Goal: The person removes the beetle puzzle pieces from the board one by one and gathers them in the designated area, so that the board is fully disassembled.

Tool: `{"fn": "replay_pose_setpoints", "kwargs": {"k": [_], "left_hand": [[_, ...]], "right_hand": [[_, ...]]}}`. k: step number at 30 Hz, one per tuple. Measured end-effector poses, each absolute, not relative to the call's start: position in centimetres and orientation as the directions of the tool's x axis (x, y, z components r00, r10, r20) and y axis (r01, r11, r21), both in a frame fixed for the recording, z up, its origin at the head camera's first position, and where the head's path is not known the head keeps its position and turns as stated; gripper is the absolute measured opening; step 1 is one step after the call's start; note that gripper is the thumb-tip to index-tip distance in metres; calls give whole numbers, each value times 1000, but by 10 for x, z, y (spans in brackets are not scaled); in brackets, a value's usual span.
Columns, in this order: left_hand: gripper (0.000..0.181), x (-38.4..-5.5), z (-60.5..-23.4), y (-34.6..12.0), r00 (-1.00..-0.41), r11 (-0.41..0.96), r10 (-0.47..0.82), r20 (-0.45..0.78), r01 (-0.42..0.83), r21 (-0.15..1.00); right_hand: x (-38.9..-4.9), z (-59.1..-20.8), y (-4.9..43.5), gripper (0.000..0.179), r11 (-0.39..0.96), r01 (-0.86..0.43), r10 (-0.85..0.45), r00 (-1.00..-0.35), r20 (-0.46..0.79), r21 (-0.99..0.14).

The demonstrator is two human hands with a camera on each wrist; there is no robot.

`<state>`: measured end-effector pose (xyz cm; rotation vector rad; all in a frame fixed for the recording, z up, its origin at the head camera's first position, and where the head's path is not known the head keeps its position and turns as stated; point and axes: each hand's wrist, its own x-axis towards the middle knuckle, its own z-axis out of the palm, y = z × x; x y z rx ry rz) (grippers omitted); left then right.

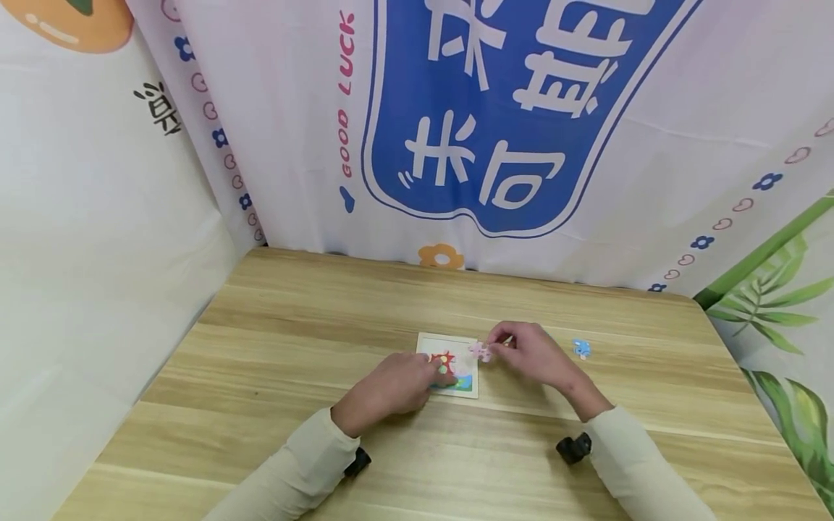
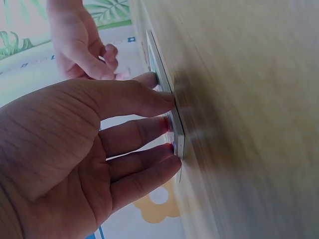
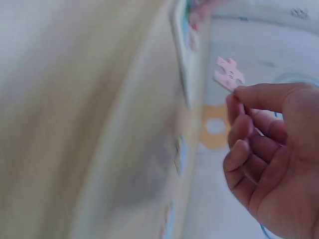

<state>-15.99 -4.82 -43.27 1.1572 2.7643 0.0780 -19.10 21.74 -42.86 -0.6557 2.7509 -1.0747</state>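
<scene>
A small puzzle board (image 1: 446, 338) with a pale frame lies on the wooden table, with red, green and blue pieces inside it. My left hand (image 1: 402, 379) rests on its left and near side, and in the left wrist view the fingertips (image 2: 171, 159) touch the board's face and edge. Between thumb and index finger, my right hand (image 1: 531, 352) pinches a pink jigsaw piece (image 3: 228, 73) by one edge. That piece is held up off the table beside the board's right edge, with a small printed face showing in the right wrist view.
A blue jigsaw piece (image 1: 581, 349) lies on the table (image 1: 313, 325) right of my right hand. Another piece (image 3: 180, 155), partly hidden behind that hand in the head view, lies nearer the board. Printed cloth (image 1: 293, 145) hangs along the table's back edge.
</scene>
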Motion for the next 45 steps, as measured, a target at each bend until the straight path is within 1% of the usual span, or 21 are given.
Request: {"fn": "replay_pose_setpoints", "kwargs": {"k": [6,10,13,24,28,37,45], "left_hand": [[47,-155,-433,-51,-696,702,712,-98,707,85],[46,-155,-433,-54,-688,693,721,-80,717,71],[46,-155,-434,-56,-682,686,728,-75,725,68],[47,-158,-434,-55,-695,701,713,-93,703,117],[47,-160,-434,-52,-700,708,706,-110,696,119],[49,-157,-432,-51,-698,702,711,-85,698,143],[48,-157,-432,-51,-700,706,708,-89,699,112]], "right_hand": [[-190,-421,259,7,675,-345,-443,-897,15,-652],[-188,-415,286,9,710,-312,-448,-892,-63,-631],[-185,-412,303,10,747,-280,-428,-897,-114,-603],[-171,-413,351,9,791,-199,-351,-922,-163,-578],[-171,-416,361,7,800,-192,-344,-923,-172,-568],[-173,-426,371,7,803,-159,-321,-927,-192,-574],[-174,-430,369,7,804,-143,-308,-930,-199,-577]]}}
